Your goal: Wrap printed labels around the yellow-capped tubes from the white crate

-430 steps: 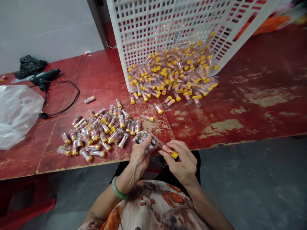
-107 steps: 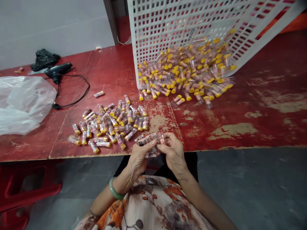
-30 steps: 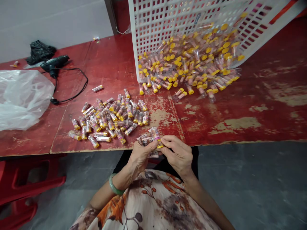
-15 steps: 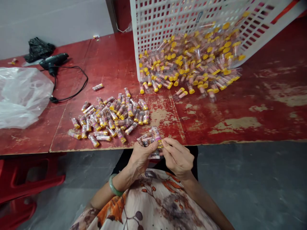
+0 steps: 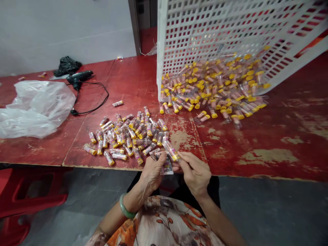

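Observation:
At the table's front edge, my left hand [image 5: 154,171] is closed on printed clear plastic sleeves [image 5: 167,167], the thumb pressing on top. My right hand [image 5: 196,172] pinches the yellow-capped end of a small clear tube [image 5: 171,150], which has a printed sleeve around it and points away to the left. Just beyond my left hand lies a pile of sleeved tubes [image 5: 128,135] with yellow caps. Farther right, bare clear tubes [image 5: 205,89] with yellow caps and pinkish contents spill out of a white plastic basket [image 5: 162,44] tipped on its side.
A black heat gun [image 5: 80,76] with a curled cord lies at the left, beside a black plastic bag [image 5: 66,66]. Nearer is a crumpled white plastic bag [image 5: 43,106]. One sleeved tube [image 5: 118,103] lies apart. Red stools [image 5: 33,191] stand below the worn red table [image 5: 230,143].
My right hand has drawn the sleeved tube slightly up and right, away from the sleeves in my left hand. The camera view has shifted, so the table sits lower and farther right.

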Demonstrator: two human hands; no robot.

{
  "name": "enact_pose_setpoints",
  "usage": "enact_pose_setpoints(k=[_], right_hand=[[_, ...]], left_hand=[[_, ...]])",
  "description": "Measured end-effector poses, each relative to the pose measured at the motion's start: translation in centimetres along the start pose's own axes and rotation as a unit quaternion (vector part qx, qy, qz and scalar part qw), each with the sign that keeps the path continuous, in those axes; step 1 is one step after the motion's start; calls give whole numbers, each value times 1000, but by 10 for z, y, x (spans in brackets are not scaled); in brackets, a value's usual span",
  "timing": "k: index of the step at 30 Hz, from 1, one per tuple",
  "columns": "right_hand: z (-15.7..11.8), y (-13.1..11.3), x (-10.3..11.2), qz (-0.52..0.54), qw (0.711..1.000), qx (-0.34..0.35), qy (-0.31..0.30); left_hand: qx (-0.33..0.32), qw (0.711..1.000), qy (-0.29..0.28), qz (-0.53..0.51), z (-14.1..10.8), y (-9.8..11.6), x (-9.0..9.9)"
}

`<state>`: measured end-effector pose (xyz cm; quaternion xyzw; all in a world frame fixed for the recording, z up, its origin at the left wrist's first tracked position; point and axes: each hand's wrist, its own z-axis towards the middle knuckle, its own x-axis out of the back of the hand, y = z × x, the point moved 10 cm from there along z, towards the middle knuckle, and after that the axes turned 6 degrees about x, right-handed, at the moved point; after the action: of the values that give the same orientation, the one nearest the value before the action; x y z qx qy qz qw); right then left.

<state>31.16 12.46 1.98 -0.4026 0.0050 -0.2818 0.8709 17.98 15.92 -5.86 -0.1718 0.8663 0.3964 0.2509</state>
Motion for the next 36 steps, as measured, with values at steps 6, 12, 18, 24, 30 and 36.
enact_pose_setpoints(k=[6, 12, 18, 24, 30, 36], right_hand=[[82, 36, -87, -1, 999, 24, -26], [131, 67, -181, -75, 977, 95, -177], [132, 129, -53, -289, 937, 43, -190], [122, 192, 33, -399, 876, 2, -270], [91, 176, 34, -337, 907, -37, -249], [-1, 92, -4, 385, 863, -321, -56]], left_hand=[[-11, 994, 79, -70, -10, 30, 34], [4, 995, 76, -70, -15, 33, 38], [-3, 991, 113, -75, -8, 36, 46], [7, 996, 76, -53, 1, 25, 29], [-5, 997, 67, -35, 11, 13, 19], [-47, 996, 81, -8, 15, 7, 14]])
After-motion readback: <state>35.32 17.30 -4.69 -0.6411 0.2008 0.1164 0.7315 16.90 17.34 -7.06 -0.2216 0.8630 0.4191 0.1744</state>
